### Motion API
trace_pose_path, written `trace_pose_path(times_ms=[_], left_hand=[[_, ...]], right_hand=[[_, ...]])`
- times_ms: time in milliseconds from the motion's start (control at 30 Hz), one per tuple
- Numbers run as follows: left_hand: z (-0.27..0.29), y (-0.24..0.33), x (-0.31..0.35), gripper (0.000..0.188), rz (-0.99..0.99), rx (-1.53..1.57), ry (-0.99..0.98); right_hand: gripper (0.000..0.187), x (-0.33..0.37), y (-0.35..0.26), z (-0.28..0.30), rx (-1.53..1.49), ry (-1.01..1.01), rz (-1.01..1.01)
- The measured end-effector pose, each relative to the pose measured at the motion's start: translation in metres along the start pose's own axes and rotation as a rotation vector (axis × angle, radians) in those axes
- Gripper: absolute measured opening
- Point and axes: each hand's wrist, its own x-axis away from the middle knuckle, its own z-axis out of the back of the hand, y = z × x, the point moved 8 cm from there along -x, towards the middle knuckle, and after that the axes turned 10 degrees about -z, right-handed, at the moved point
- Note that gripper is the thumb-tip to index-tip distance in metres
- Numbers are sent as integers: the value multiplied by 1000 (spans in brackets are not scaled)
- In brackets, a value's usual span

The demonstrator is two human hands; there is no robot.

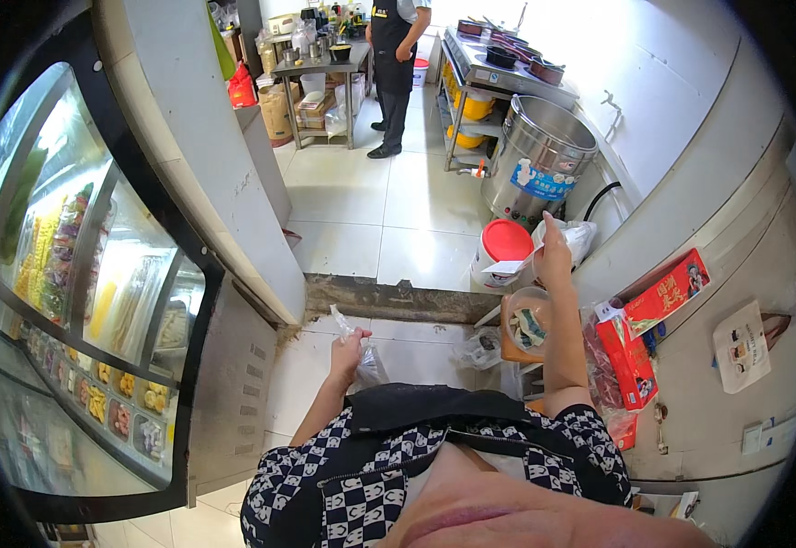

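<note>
Left hand pinching a clear bag, right arm stretched toward a lidded bucket.
Nearest, left hand (349, 354) closed on a clear plastic bag (370, 369), which hangs above the tiled floor (302, 365); to its left, a black-framed display cooler (147, 155) with food inside. Right of the body, open red boxes (624, 361) by the wall; beneath the right forearm, a clear tub (530, 300) with pale and green contents. Farther out, right hand (553, 251) just beside a white bucket (487, 263) with a red lid (507, 240) and a whitish plastic bag (581, 237); its fingers point away, grip cannot be told. Beyond, a big steel pot (526, 151) with a blue label, then a steel desk (354, 62), and a person in a black apron (393, 46) standing beside it.
</note>
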Motion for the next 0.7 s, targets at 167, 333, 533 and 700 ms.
trace_pose_path(times_ms=[167, 333, 533, 700], left_hand=[[-5, 4, 3, 29, 22, 26, 12], [5, 3, 3, 30, 23, 44, 16], [0, 5, 3, 29, 36, 34, 16], [2, 0, -2, 29, 35, 20, -1]], right_hand=[[67, -5, 7, -3, -23, -131, -122], [66, -4, -2, -6, -10, -126, -93], [65, 2, 2, -5, -6, -104, -105], [67, 5, 10, -9, -29, -109, -127]])
